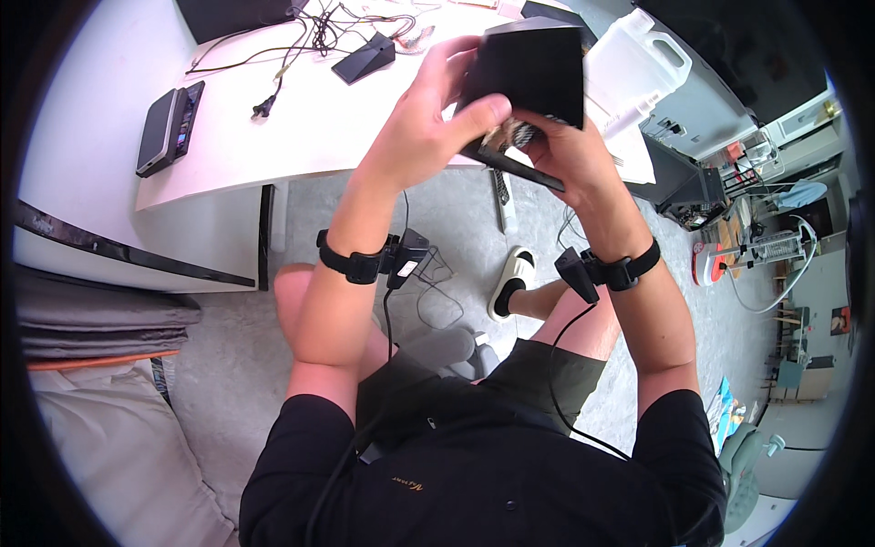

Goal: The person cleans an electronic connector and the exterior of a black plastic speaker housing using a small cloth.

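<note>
Both my hands hold a black box-like object (530,72) up over the white table, close to its front edge. My left hand (444,113) grips it on the left side, with the thumb across its lower corner. My right hand (571,150) supports it from below on the right. Between the hands, under the dark face, a patterned, brownish part shows above a thin black edge (523,169); what these parts are, I cannot tell. Each wrist wears a black strap with a small cabled device, one on the left (408,260) and one on the right (577,273).
On the white table (225,154) lie tangled black cables (335,31), a plug (263,108), a black wedge-shaped object (366,59) and a dark box-shaped device (160,133). A translucent plastic jug (632,65) is right of my hands. A cabinet (137,239) adjoins the table on the left.
</note>
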